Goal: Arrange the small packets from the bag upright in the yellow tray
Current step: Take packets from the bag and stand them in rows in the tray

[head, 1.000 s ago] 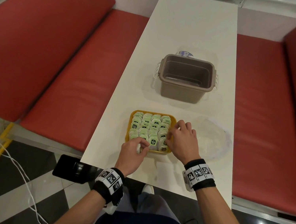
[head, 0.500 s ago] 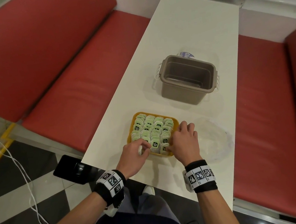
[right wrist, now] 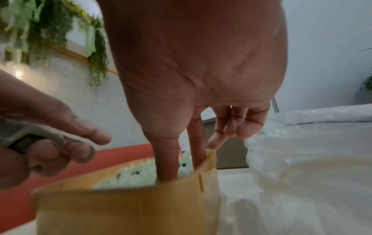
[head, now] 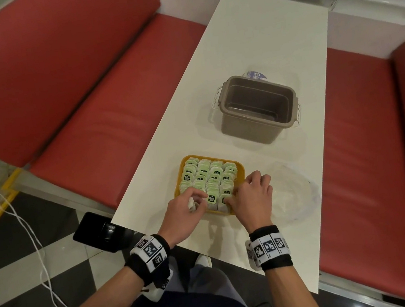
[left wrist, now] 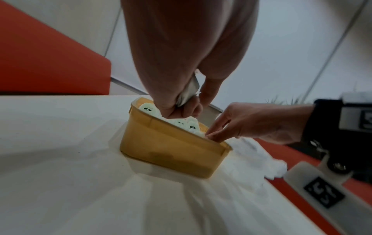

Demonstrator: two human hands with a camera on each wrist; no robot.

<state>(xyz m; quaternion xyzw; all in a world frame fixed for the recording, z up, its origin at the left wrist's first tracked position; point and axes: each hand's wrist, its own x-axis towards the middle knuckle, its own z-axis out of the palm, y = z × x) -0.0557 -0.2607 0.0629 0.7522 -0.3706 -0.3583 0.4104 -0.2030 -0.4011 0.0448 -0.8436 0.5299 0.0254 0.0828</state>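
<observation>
Seemingly light and limp, the foil packet (left wrist: 188, 92) pinched in the left hand (head: 183, 211) over the yellow tray (head: 240, 171) near the table's near edge wants an edge grip, while the right hand (head: 251, 200) dips loose straight fingers (right wrist: 168, 160) among the upright packets (head: 210, 176).

In the head view the left hand (head: 183, 215) covers the near-left corner of the yellow tray (head: 240, 171), and most of the packet (left wrist: 188, 93) it pinches is buried in the fingers. Packet print is too small to read. A blue-printed item (head: 256, 75) behind the brown bin (head: 257, 108) is mostly hidden. The right-wrist view's foreground is blurred.
</observation>
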